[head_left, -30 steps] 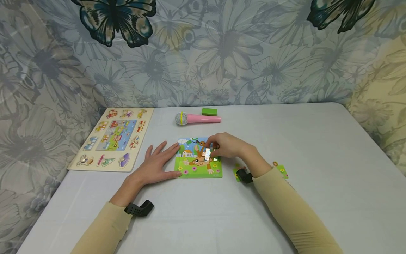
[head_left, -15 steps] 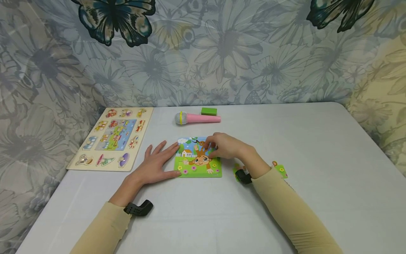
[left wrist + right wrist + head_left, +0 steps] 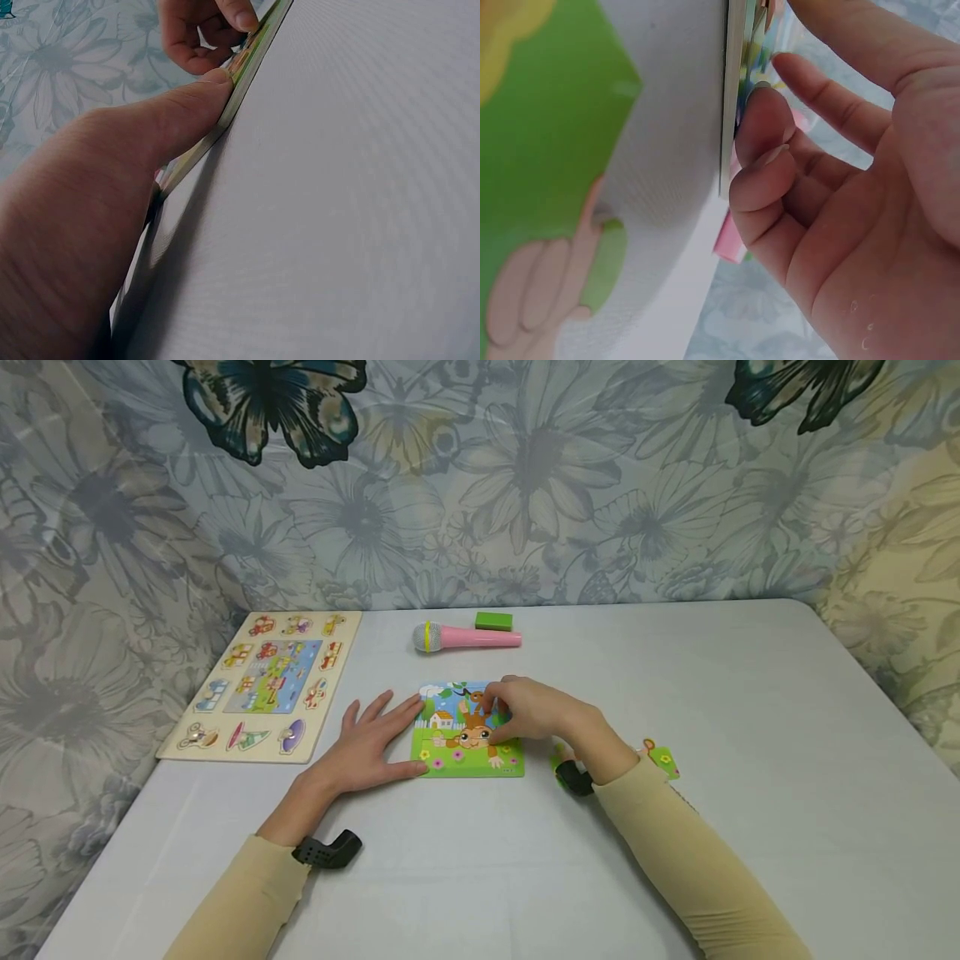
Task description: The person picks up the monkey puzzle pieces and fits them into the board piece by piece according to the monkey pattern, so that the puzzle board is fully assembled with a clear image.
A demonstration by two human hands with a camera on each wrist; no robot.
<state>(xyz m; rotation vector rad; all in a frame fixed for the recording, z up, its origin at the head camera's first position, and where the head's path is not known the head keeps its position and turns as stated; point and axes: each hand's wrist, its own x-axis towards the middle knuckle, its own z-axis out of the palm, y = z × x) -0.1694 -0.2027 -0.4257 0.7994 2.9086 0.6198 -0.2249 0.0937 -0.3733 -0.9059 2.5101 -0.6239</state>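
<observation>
My tan sleeves [image 3: 243,889] run off the near edge of the head view. My right wrist, with its black strap [image 3: 574,778], covers much of one loose piece [image 3: 558,760]; another loose piece [image 3: 664,761] lies farther right, partly behind my sleeve. My left hand [image 3: 367,752] is spread, thumb and fingertips at the left side of the puzzle [image 3: 457,747], which lies flat mid-table. My right hand [image 3: 536,706] bends over its right side, hiding that part; I cannot tell whether thumb and finger pinch anything. The left wrist view shows the puzzle's thickness and my thumb on its near edge, but my other left fingers are out of sight. The right wrist view shows my curled lower fingers, tucked away from the head camera. Far left lies a board [image 3: 258,756]; beyond the puzzle, a pink microphone [image 3: 468,637] just before a green block [image 3: 493,622]. The butterflies [image 3: 273,410] on the wall are cut off above.
</observation>
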